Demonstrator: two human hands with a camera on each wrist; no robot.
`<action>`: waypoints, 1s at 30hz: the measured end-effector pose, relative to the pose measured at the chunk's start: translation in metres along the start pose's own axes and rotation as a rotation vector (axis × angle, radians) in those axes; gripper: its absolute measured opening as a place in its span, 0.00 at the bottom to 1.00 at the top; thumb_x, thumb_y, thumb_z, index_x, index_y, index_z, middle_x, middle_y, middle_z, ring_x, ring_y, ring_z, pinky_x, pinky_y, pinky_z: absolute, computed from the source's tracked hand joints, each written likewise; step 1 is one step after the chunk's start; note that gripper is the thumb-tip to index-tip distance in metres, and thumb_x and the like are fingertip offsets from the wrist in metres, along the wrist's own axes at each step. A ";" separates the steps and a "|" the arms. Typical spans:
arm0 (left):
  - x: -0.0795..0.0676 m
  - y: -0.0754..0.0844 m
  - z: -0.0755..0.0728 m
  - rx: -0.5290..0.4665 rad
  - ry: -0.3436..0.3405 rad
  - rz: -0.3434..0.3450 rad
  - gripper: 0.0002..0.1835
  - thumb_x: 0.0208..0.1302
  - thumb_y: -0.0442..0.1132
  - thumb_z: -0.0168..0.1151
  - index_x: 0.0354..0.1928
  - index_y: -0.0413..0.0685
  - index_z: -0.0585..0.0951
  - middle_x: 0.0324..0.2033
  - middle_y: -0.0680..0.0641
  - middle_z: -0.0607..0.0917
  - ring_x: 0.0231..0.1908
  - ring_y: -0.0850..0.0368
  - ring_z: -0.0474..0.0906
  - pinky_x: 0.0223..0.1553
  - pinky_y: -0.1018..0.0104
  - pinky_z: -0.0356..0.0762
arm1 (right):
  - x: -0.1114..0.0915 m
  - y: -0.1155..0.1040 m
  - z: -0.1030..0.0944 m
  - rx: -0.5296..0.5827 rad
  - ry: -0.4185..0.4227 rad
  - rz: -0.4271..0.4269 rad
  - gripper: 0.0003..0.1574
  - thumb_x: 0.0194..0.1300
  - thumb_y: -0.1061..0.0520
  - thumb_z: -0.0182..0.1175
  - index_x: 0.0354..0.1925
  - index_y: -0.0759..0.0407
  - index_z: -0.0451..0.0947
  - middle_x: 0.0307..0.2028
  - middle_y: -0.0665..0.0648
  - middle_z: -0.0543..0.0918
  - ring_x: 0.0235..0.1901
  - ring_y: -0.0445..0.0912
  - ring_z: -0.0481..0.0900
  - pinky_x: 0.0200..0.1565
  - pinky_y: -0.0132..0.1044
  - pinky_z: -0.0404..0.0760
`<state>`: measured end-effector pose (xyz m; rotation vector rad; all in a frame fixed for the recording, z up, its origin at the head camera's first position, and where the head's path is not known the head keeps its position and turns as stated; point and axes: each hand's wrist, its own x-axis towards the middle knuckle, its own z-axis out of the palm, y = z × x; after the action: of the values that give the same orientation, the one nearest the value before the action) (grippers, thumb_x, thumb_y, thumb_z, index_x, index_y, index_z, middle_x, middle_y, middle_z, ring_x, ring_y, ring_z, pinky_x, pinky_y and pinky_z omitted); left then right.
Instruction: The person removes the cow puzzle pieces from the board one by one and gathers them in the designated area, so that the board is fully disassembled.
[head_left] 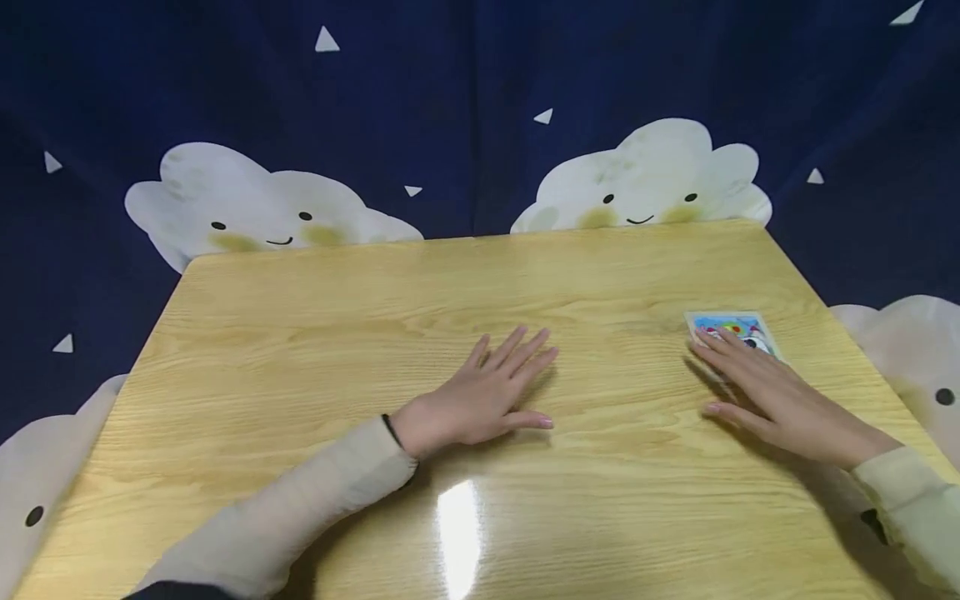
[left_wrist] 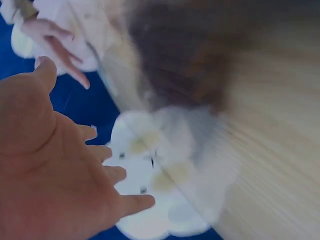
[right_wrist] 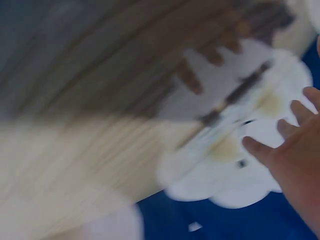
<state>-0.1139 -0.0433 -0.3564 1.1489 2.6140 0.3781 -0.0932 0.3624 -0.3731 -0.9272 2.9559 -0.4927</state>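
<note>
A small square picture card (head_left: pixel 726 322) with a pale border and a bright blue, red and green print lies flat at the right of the wooden table. My right hand (head_left: pixel 783 404) reaches over its near part, fingers stretched out and thumb apart, hiding some of the print. Around the middle of the table is my left hand (head_left: pixel 483 400), palm down with fingers spread and nothing in it. The left wrist view shows the palm of that left hand (left_wrist: pixel 55 165), its fingers apart. At the right edge of the right wrist view, the right hand (right_wrist: pixel 295 155) has its fingers extended.
The light wooden table (head_left: pixel 300 350) has a glossy top with a bright reflection near the front. Behind it hangs a dark blue curtain (head_left: pixel 450 100) printed with smiling white clouds and small white triangles.
</note>
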 end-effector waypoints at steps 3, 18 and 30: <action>0.038 0.011 0.004 0.022 -0.054 0.050 0.45 0.70 0.67 0.43 0.79 0.56 0.41 0.77 0.51 0.34 0.74 0.53 0.24 0.70 0.40 0.32 | -0.015 0.028 -0.002 -0.004 -0.003 0.038 0.51 0.65 0.53 0.65 0.77 0.51 0.50 0.76 0.59 0.49 0.75 0.49 0.40 0.72 0.44 0.37; 0.171 0.096 0.029 0.304 -0.217 0.093 0.43 0.66 0.74 0.29 0.77 0.71 0.32 0.75 0.64 0.30 0.73 0.62 0.22 0.72 0.51 0.33 | -0.031 0.125 -0.013 -0.103 -0.025 0.042 0.42 0.73 0.60 0.52 0.78 0.55 0.46 0.76 0.59 0.49 0.75 0.45 0.36 0.69 0.30 0.31; 0.179 0.106 0.032 0.400 -0.282 0.032 0.41 0.65 0.75 0.26 0.76 0.76 0.32 0.74 0.67 0.28 0.72 0.64 0.19 0.72 0.53 0.29 | -0.020 0.125 0.003 -0.013 -0.101 0.140 0.41 0.77 0.54 0.45 0.79 0.48 0.39 0.78 0.55 0.42 0.75 0.51 0.30 0.67 0.58 0.21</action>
<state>-0.1483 0.1639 -0.3742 1.2549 2.4816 -0.2974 -0.1459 0.4702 -0.4146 -0.7165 2.9087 -0.4092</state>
